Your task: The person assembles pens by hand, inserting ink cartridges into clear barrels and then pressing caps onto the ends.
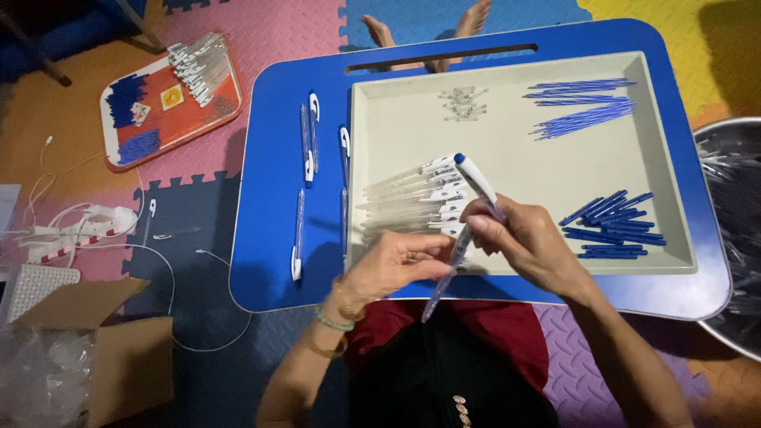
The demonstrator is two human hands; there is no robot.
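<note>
The lap table [277, 158] is bright blue, and the tray [396, 119] on it is pale cream. The pen barrels [412, 202] are clear with white ends; the caps [610, 226] and refills [583, 107] are blue. The springs [464, 103] are silvery. The floor mats [269, 32] are pink, blue, yellow, orange and purple. A smaller tray [170, 99] is red with a white rim. The bowl [733, 230] is grey metal.

Both hands [468, 250] grip pen [468, 214] (over tray)

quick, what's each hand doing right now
left hand: closed on the lower part of the pen
right hand: closed on the same pen, higher up
</note>
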